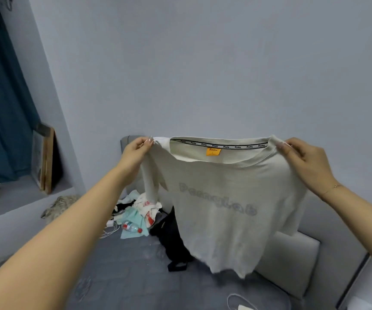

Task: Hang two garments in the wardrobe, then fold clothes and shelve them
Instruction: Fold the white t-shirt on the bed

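Note:
An off-white T-shirt (223, 211) with pale grey lettering and an orange neck label hangs spread out in the air above the bed. My left hand (134, 153) pinches its left shoulder and my right hand (303, 159) pinches its right shoulder, both at the same height. The shirt's hem dangles just above the mattress. Behind it lies a black garment (171, 240) on the bed, partly hidden by the shirt. The wardrobe is out of view.
A heap of light clothes (140, 209) with a plastic bottle (132, 227) and white cables sits at the bed's far side. The grey mattress (124, 276) lies below, a grey padded headboard (287, 260) at right. Window ledge (19, 198) with a framed board at left.

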